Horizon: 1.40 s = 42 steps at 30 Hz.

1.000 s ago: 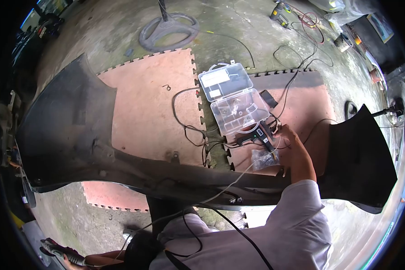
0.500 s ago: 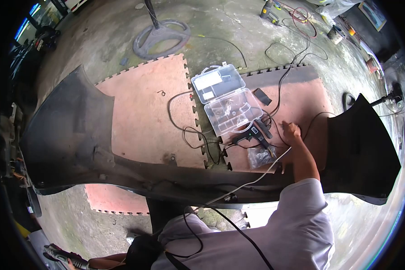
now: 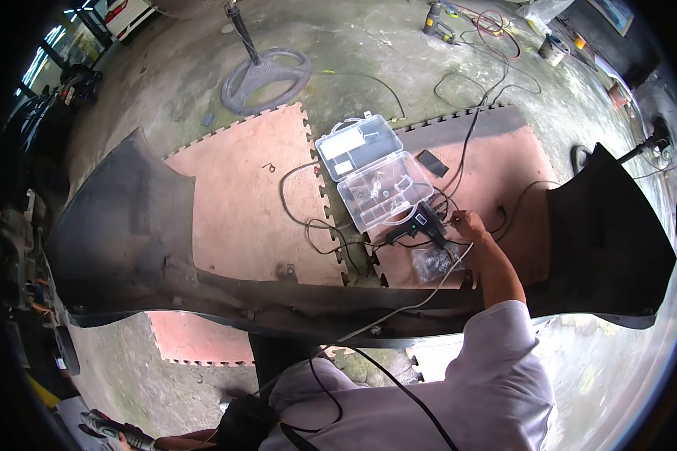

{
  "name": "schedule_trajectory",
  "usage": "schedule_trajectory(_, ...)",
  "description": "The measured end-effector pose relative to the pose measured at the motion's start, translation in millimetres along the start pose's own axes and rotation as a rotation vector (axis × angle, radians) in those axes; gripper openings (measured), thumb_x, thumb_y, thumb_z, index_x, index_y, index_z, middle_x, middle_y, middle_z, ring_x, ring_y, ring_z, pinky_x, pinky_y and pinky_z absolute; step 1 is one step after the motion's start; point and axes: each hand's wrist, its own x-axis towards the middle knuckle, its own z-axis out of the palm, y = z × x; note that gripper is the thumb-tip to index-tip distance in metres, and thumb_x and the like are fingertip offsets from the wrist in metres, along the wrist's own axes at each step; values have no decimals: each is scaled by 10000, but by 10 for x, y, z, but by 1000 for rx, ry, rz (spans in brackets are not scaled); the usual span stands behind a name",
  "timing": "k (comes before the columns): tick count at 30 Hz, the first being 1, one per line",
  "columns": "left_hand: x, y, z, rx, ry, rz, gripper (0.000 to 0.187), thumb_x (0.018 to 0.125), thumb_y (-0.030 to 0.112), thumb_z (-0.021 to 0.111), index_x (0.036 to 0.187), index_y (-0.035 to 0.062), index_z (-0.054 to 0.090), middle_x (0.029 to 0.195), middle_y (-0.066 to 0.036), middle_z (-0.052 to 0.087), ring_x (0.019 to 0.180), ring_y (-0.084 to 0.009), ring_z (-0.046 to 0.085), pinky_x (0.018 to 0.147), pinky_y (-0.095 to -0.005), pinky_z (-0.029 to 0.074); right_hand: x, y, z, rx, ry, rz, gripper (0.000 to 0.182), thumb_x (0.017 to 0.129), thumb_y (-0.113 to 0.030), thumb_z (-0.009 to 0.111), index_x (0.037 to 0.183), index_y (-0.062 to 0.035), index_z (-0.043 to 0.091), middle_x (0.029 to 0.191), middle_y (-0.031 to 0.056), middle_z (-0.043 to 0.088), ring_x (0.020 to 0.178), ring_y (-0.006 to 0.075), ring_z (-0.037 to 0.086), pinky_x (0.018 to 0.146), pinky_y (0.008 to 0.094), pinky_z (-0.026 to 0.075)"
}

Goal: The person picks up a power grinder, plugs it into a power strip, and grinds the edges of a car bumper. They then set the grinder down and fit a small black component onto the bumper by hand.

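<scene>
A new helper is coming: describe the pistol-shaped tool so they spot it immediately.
Find the long black panel, then the open clear plastic case beyond its middle. Between that case and the crumpled clear bag, left of the right hand, lies the pistol-shaped tool. Its angled grip sets it apart from the nearby flat black rectangle.

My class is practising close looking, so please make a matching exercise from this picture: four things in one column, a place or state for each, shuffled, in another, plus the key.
1. Plastic case
2. Long dark panel
3. Grey tool
4. Wheel-shaped base

A. In the left hand
B. On the concrete floor beyond the mats
C. Open, lid folded back
D. Spanning the mats from left to right

Pairs: 1-C; 2-D; 3-A; 4-B
</scene>
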Motion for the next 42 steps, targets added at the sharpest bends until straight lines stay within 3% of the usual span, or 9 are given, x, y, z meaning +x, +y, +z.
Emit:
schedule_trajectory(4, 26, -28, 28, 7, -12, -3, 478, 1024, 343, 495, 1374, 28, 579, 1334, -192, 574, 1268, -372, 439, 1080, -591, 266, -127, 99, 84, 68, 182, -75, 177, 820, -222, 723, 955, -115, 763, 870, 158, 733, 817, 358, 719, 753, 448, 570)
schedule_trajectory(9, 3, -96, 80, -13, -1, 4, 481, 1017, 349, 507, 1368, 28, 583, 1318, -185, 582, 1249, -362, 451, 1068, -577, 279, -188, 33, 179, -30, 192, 120, 135, 845, -284, 722, 955, -247, 792, 1129, 91, 676, 1062, 328, 670, 920, 442, 535)
schedule_trajectory(12, 18, -114, 134, -10, 0, 4, 483, 1013, 353, 514, 1364, 28, 584, 1309, -180, 587, 1238, -356, 459, 1061, -568, 287, -159, -9, 248, -205, 197, 4, 129, 856, -250, 696, 938, -264, 794, 1121, 80, 673, 1044, 310, 680, 906, 451, 538)
schedule_trajectory(25, 30, -126, 322, 5, -11, 15, 492, 997, 369, 546, 1349, 29, 593, 1269, -162, 607, 1189, -331, 490, 1031, -530, 322, -134, 63, 389, -96, 213, -104, 329, 797, -37, 583, 1028, -188, 764, 1117, 128, 685, 1017, 369, 692, 896, 453, 568)
schedule_trajectory(28, 16, -134, 284, 8, -3, 18, 494, 993, 373, 554, 1346, 29, 595, 1260, -158, 612, 1177, -325, 497, 1024, -522, 330, -89, -2, 344, -20, 172, -187, 355, 795, -100, 624, 1125, -156, 741, 1160, 151, 685, 1038, 381, 683, 925, 440, 562)
schedule_trajectory(30, 1, -137, 260, 13, 1, 16, 496, 991, 375, 559, 1343, 29, 596, 1253, -155, 615, 1170, -321, 502, 1019, -516, 335, -162, -157, 249, 50, 42, 22, 409, 792, -247, 718, 1176, -106, 720, 1177, 187, 679, 1066, 385, 675, 961, 434, 549)
schedule_trajectory(33, -11, -167, 234, 19, 7, 16, 498, 987, 379, 566, 1340, 29, 598, 1244, -150, 619, 1159, -315, 510, 1012, -507, 343, -234, -144, 282, 206, 80, -80, 551, 752, -400, 800, 1190, -77, 708, 1179, 213, 673, 1117, 376, 658, 981, 443, 537)
schedule_trajectory(37, -28, -166, 188, 22, 13, 27, 501, 982, 384, 576, 1335, 29, 600, 1232, -145, 625, 1143, -308, 519, 1003, -496, 354, -178, -74, 398, 161, 177, -66, 588, 740, -433, 824, 1197, -82, 707, 1194, 213, 662, 1135, 366, 648, 985, 452, 534)
schedule_trajectory(42, -54, -162, 148, 40, 14, 33, 506, 975, 390, 588, 1329, 29, 604, 1216, -138, 633, 1125, -298, 531, 991, -481, 367, -14, -144, 170, -13, 50, -167, 626, 734, -384, 791, 1269, -85, 666, 1161, 154, 687, 1183, 337, 615, 1040, 437, 510)
